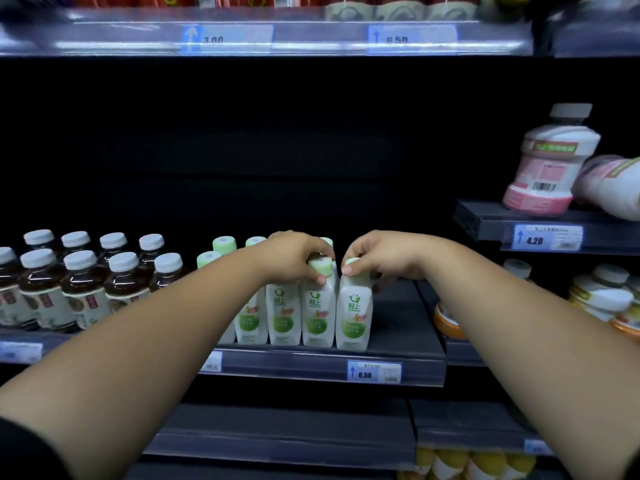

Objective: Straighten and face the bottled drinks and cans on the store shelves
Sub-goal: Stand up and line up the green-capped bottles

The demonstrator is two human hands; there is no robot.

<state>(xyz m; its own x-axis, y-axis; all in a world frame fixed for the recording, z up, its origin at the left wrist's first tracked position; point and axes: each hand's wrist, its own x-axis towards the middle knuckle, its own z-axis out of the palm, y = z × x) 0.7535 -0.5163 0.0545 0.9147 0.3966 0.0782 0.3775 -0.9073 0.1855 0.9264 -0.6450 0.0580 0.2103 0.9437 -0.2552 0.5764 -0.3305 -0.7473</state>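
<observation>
Green-capped bottles (284, 315) stand just above the 6.50 price tag (374, 372); left hand (294, 254) grips one cap (320, 266), right hand (377, 258) pinches its neighbour's. Facing seems underway; next, turn both labels (354, 318) squarely forward.

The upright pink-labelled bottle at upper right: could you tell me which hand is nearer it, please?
Right. The right hand grips the end green-capped bottle below and left of the pink-labelled bottle; the left hand grips the neighbouring bottle, farther left.
</observation>
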